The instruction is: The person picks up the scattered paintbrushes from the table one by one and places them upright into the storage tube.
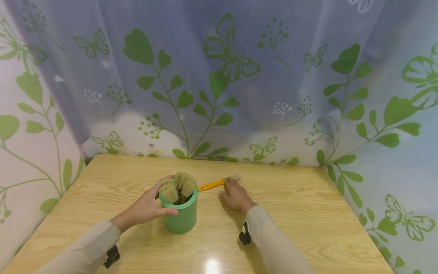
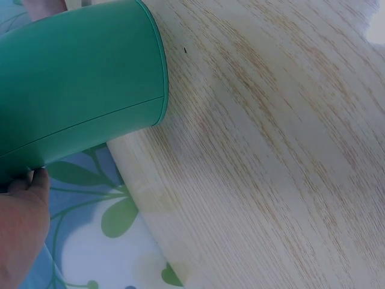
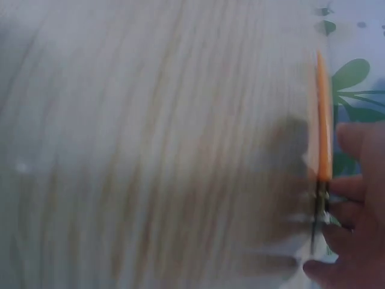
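A green cylindrical holder (image 1: 180, 219) stands upright on the table, left of middle. Several brushes with pale, wide bristles (image 1: 184, 186) stick up out of it; their handles are mostly hidden inside. My left hand (image 1: 148, 207) holds the holder from the left, thumb across its front near the rim and fingers around the back. In the left wrist view the holder's smooth side (image 2: 78, 78) fills the upper left. A flat brush with an orange handle (image 1: 210, 185) lies right of the holder, bristles pointing right. My right hand (image 1: 236, 196) reaches over it, fingertips at its dark ferrule (image 3: 322, 198), thumb apart from the handle.
The wood-grain table (image 1: 291, 213) extends around both hands. A curtain (image 1: 191, 95) with green leaves and butterflies hangs behind its far edge and along both sides. Small dark devices sit under both wrists, such as the right wrist camera (image 1: 244, 235).
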The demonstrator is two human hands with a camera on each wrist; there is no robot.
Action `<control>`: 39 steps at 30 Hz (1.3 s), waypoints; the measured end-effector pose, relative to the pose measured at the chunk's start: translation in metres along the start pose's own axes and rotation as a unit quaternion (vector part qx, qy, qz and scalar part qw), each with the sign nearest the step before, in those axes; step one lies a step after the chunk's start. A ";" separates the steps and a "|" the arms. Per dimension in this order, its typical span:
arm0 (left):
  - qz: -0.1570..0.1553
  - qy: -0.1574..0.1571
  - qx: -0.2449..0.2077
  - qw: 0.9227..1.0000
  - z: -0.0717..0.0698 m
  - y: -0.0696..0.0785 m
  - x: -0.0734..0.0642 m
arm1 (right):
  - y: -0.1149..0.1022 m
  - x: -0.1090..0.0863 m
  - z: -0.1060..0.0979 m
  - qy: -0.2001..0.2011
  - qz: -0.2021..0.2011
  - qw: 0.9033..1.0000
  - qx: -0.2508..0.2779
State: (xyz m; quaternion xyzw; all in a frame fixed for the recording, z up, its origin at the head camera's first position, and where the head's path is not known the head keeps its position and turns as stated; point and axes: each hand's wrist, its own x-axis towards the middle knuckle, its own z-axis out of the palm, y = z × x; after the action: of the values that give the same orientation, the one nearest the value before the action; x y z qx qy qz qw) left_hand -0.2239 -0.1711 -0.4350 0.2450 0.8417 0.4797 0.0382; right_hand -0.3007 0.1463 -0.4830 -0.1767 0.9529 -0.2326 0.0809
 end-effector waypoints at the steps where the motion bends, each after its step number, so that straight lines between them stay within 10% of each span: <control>1: -0.002 0.001 0.000 1.000 0.000 0.000 0.000 | 0.001 -0.002 -0.002 -0.005 -0.006 1.000 -0.001; 16: -0.007 0.001 0.001 1.000 0.000 0.001 -0.001 | 0.040 -0.021 -0.032 -0.093 -0.115 0.984 0.099; 23: -0.009 0.004 0.005 1.000 0.000 0.001 -0.001 | 0.033 -0.020 -0.028 0.033 0.016 0.978 0.207; 32: -0.003 0.001 -0.001 1.000 0.000 0.000 -0.001 | 0.009 -0.016 -0.014 0.136 0.228 0.884 0.386; 39: 0.004 0.001 -0.002 1.000 0.000 0.000 -0.001 | -0.001 -0.013 -0.005 0.157 0.244 0.896 0.336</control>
State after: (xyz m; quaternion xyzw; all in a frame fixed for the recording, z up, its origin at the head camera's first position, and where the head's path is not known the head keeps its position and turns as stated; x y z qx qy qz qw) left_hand -0.2228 -0.1718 -0.4352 0.2475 0.8397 0.4820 0.0358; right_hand -0.2894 0.1525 -0.4767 0.1383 0.8313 -0.5369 0.0390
